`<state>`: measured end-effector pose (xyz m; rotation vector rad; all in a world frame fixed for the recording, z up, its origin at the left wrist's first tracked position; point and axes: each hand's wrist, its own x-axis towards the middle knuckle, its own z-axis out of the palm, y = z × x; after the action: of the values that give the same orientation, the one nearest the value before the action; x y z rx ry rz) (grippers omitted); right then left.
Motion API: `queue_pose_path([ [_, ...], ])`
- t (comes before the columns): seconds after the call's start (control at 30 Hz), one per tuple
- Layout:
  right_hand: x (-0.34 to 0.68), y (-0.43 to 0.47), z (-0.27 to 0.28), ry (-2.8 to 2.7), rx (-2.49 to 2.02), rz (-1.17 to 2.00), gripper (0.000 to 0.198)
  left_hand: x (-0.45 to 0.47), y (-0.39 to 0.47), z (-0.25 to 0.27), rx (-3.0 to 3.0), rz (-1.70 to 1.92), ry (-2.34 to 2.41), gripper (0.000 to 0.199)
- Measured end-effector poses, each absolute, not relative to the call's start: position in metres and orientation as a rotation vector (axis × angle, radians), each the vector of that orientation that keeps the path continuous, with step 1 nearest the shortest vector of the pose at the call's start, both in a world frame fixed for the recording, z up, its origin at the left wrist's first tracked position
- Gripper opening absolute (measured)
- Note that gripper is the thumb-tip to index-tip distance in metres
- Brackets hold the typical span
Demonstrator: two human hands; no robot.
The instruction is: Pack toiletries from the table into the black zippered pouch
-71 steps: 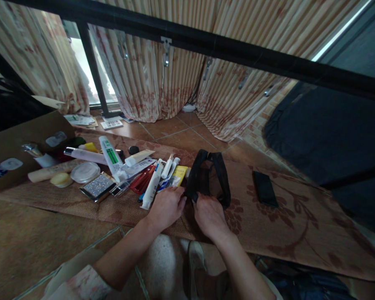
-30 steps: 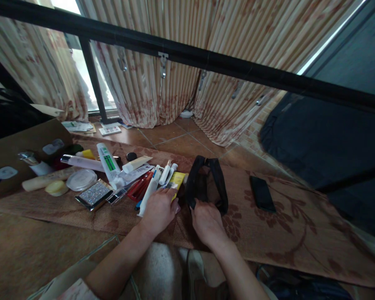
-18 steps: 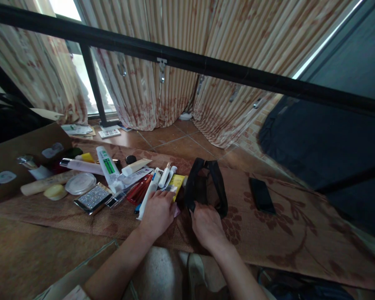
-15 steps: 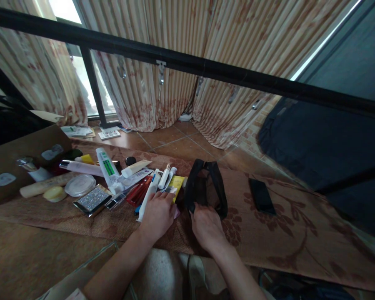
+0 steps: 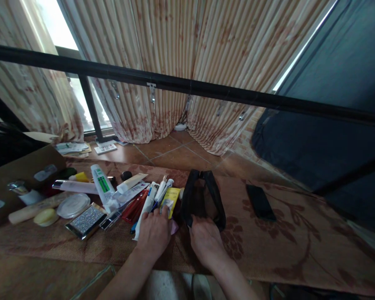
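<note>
I've R hand (image 5: 206,241) pinching black bag (image 5: 218,198) by its near rim, midway btwn far & near edges of brown cloth (image 5: 281,254). L hand (image 5: 153,231) curls over yellow packet (image 5: 171,196), nr the near edge; can't tell if fingers grip. Phone (image 5: 260,202) lies twd R end.

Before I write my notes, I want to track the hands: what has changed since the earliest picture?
The left hand has come off the black bag and moved left; its fingertips are now at the yellow packet. The right hand stays at the bag's near rim. The phone and glittery compact lie where they were.
</note>
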<state>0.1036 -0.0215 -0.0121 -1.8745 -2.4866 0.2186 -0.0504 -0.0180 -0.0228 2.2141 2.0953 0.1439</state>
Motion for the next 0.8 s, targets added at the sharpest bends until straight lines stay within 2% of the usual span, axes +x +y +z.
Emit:
queue_pose_path([
  [0.4, 0.105, -0.022, -0.011, -2.473, -1.846, 0.229, 0.032, -0.051, -0.015, -0.013, 2.033, 0.188, 2.042, 0.055],
  [0.47, 0.105, -0.022, -0.01, -2.472, -1.844, 0.234, 0.031, -0.055, -0.015, -0.009, 1.931, 0.295, 2.003, 0.052],
  [0.63, 0.104, -0.021, -0.006, -2.457, -1.843, 0.281, 0.032, -0.07, -0.008, -0.007, 1.555, 0.808, 1.726, 0.026],
  [0.8, 0.103, -0.02, -0.004, -2.476, -1.825, 0.309, 0.034, -0.079, 0.001, -0.01, 1.233, 1.055, 1.598, 0.031],
])
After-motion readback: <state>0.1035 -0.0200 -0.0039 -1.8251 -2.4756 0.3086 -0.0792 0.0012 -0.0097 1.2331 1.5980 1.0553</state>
